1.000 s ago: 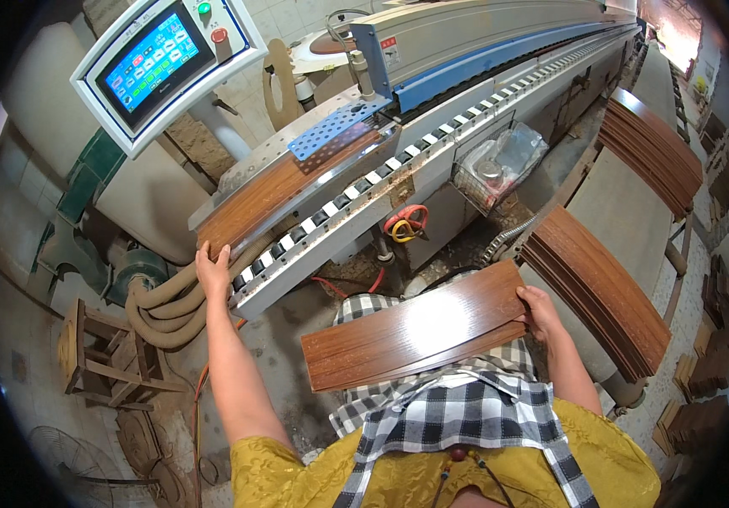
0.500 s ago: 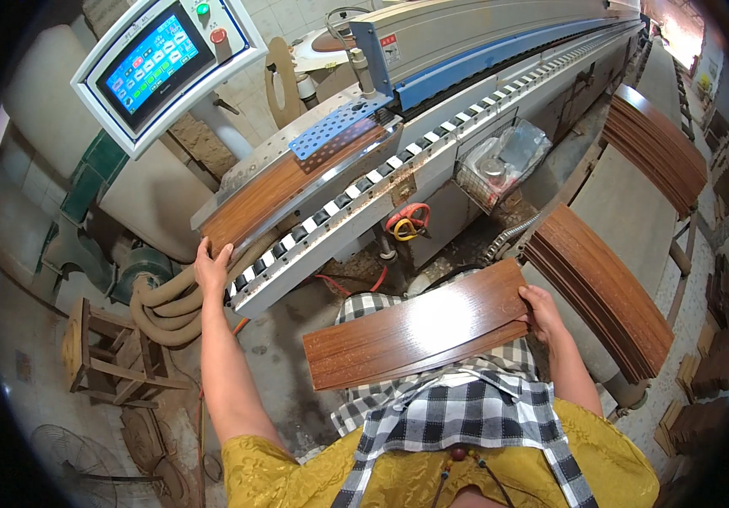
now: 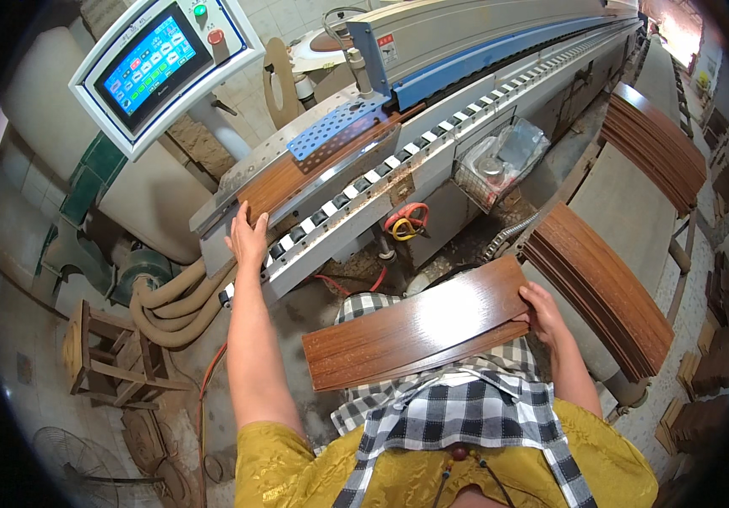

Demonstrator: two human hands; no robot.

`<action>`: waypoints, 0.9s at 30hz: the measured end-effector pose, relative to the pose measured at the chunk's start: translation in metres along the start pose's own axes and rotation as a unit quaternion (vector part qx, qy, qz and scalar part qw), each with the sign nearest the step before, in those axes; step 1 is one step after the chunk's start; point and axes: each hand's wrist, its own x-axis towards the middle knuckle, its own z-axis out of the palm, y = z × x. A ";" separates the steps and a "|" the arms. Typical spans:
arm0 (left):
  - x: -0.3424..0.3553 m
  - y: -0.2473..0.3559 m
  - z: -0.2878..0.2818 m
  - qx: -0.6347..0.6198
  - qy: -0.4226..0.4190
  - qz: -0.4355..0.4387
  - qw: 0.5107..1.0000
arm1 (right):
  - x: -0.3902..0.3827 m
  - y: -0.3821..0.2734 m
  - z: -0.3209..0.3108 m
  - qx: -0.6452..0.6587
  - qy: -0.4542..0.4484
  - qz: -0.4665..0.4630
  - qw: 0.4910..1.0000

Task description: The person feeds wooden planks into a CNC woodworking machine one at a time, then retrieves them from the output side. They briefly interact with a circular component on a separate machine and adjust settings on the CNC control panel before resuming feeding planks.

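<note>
Workshop floor beside a long edge-banding machine [image 3: 466, 93], one brown panel on its track and another in hand

Left hand [image 3: 248, 237] lies flat with fingers spread on the near end of a brown wood panel [image 3: 297, 173] resting on the machine's roller track [image 3: 364, 190], under a blue perforated plate [image 3: 331, 135]. Right hand [image 3: 541, 309] pinches the right end of a glossy brown laminate panel [image 3: 419, 334], held level above a checked apron [image 3: 458, 415]. A touchscreen control panel [image 3: 157, 63] stands upper left, beige dust hoses [image 3: 170, 305] and a wooden stool [image 3: 110, 360] on the dusty concrete floor [image 3: 34, 381], stacks of brown panels [image 3: 601, 288] at right
</note>
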 end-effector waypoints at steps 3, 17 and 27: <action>0.001 -0.005 0.006 -0.106 0.015 0.029 0.994 | -0.005 -0.005 -0.005 0.037 -0.062 -0.014 0.997; -0.071 -0.001 -0.065 -0.363 -0.047 0.110 0.924 | 0.003 -0.027 0.010 0.215 -0.082 -0.147 0.962; -0.104 -0.007 -0.082 0.074 -0.091 0.209 0.971 | 0.058 -0.070 0.124 0.165 -0.154 -0.095 0.970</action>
